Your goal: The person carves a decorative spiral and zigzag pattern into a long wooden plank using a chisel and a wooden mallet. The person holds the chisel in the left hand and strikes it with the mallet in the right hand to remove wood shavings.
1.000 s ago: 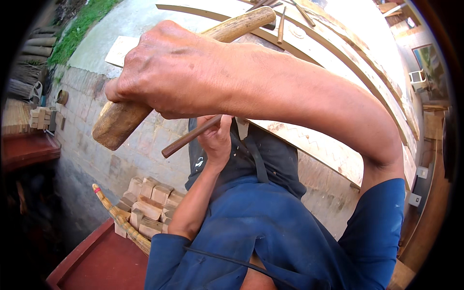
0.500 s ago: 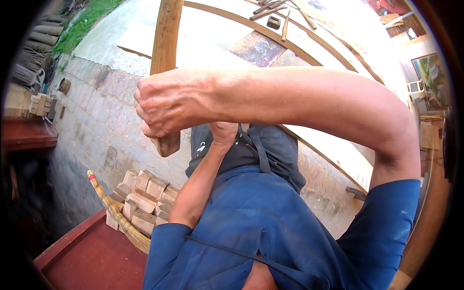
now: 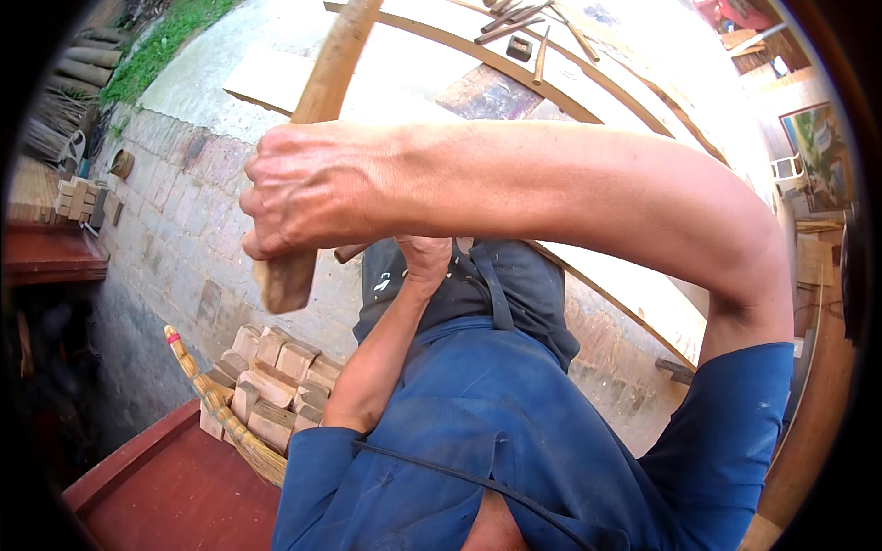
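My right hand is closed round a long pale wooden mallet, which slants upward above the fist; its rounded lower end sticks out below. Lower, my left hand is closed on a slim reddish-brown rod, perhaps a tool handle; my right arm hides the rod's far end and much of that hand. Both are over a pale board whose near edge runs diagonally beside my dark apron.
Wooden battens and several slim tools lie beyond my arm, near a small black tool. At lower left, cut wood blocks and a straw broom sit by a red tabletop. Logs lie far left.
The mallet has swung from slanting low across the frame to more upright, its lower end shifting right, then slightly back left. My right arm now hides more of my left hand and the rod.
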A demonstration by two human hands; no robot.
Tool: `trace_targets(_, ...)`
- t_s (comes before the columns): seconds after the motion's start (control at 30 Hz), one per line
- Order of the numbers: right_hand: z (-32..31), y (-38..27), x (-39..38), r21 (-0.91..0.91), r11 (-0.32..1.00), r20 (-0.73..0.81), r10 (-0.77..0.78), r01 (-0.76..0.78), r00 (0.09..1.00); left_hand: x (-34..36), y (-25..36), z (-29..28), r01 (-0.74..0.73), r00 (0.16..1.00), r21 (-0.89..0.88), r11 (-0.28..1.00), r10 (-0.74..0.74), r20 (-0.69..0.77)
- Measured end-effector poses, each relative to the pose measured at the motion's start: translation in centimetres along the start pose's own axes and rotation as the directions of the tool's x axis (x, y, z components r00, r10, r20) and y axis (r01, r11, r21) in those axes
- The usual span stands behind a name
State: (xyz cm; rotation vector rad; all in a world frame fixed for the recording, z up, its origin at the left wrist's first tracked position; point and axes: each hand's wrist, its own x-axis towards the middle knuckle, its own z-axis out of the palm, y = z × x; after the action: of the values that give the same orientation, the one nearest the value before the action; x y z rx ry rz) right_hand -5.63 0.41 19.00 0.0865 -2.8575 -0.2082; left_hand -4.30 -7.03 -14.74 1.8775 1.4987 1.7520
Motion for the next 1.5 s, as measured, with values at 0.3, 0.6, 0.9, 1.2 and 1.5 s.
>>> trace_targets(0.3, 0.1, 0.3, -0.1, 0.012, 1.000, -0.005, 0.013, -0.013, 1.000, 1.3, 1.6, -0.1, 0.171, 0.985, -0.123, 0.978, -0.172, -0.001)
trace_targets(0.6, -0.1, -0.1, -0.2, 0.001, 1.000, 0.022, 0.001, -0.001, 1.000, -2.3, -1.4, 0.3, -0.017, 1.000, -0.103, 0.995, 0.018, 0.010)
trace_targets(0.9, -0.3, -0.4, -0.6, 0.006, 1.000, 0.019, -0.010, 0.010, 1.000, -3.5, -2.2, 1.4, 0.105, 0.991, -0.143, 0.984, -0.115, -0.062)
trace_targets(1.2, -0.3, 0.0, -1.3, 0.053, 0.998, -0.002, 0.019, -0.019, 1.000, -2.1, -1.1, 0.9, 0.048, 0.998, -0.092, 0.995, -0.051, -0.031)
trace_targets(1.5, 0.2, 1.5, -5.8, 0.034, 0.920, -0.032, 0.392, -0.391, 0.919, 4.5, 6.3, -1.5, 0.321, 0.947, -0.457, 0.829, -0.280, 0.156)
